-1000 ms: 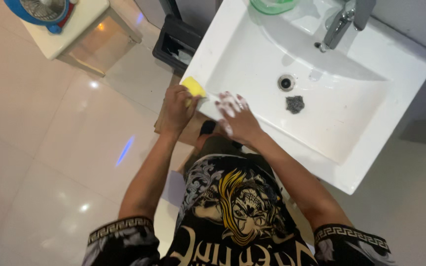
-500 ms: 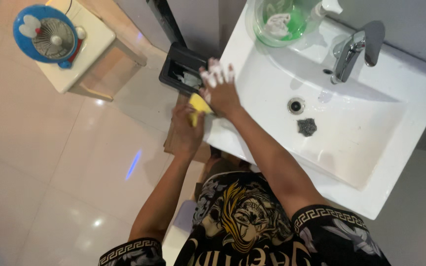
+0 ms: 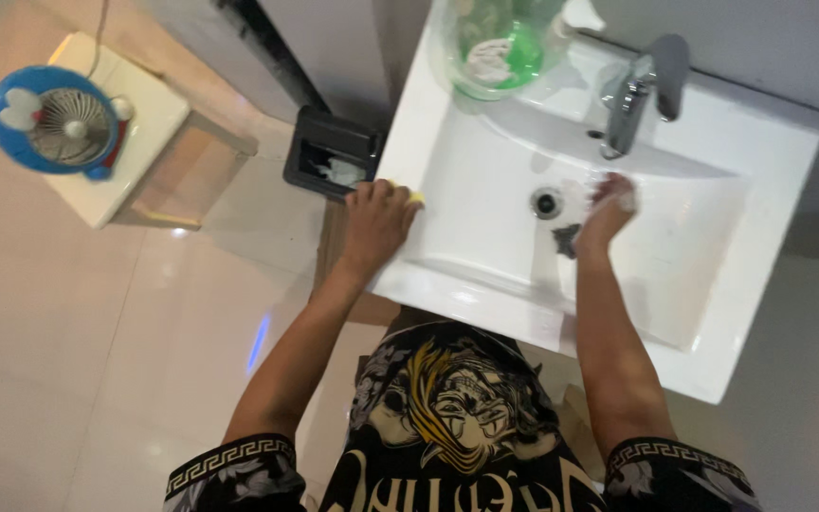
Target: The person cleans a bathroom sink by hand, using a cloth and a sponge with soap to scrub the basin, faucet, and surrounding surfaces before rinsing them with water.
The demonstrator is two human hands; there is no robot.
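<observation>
My left hand [image 3: 376, 223] presses a yellow sponge [image 3: 414, 197] against the left rim of the white washbasin [image 3: 770, 199]; only a sliver of the sponge shows under the fingers. My right hand [image 3: 607, 210] is inside the basin, soapy and blurred, below the chrome tap [image 3: 635, 90] and just right of the drain [image 3: 546, 202]. A dark steel scourer [image 3: 565, 239] lies on the basin floor beside that wrist. Whether the right hand holds anything is unclear.
A clear green bowl [image 3: 497, 43] with a cloth in it stands on the basin's back left corner. A black bin [image 3: 331, 156] sits on the floor by the basin. A blue round fan [image 3: 54, 118] rests on a white stool [image 3: 139, 156] at left.
My right hand has swung from the basin's left rim into the bowl under the tap. The left hand with the sponge has shifted slightly up along the left rim.
</observation>
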